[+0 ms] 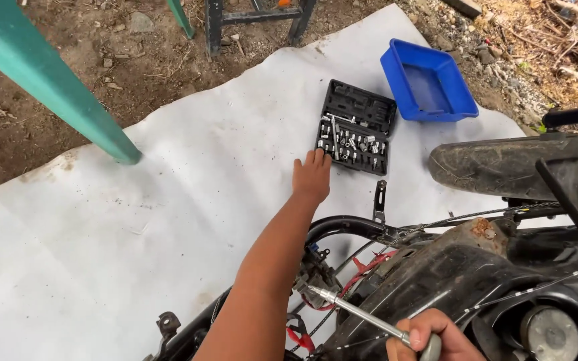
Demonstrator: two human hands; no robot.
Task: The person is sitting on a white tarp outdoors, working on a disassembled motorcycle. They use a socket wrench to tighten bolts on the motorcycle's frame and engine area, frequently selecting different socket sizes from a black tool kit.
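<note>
My left hand point(312, 177) reaches forward over the white sheet point(168, 200), its fingertips at the near edge of an open black socket case point(356, 127) with several small metal sockets in it. The hand is seen from the back, so I cannot see whether it holds anything. My right hand point(429, 337) at the bottom grips a metal extension driver point(356, 311) whose tip points at the wiring of a stripped motorcycle frame point(449, 281).
A blue plastic tray point(429, 83) lies past the case at the sheet's far edge. A green metal post point(55, 87) stands at the left. A black stand point(255, 17) is on bare dirt. The motorcycle's black fender point(496, 164) is on the right.
</note>
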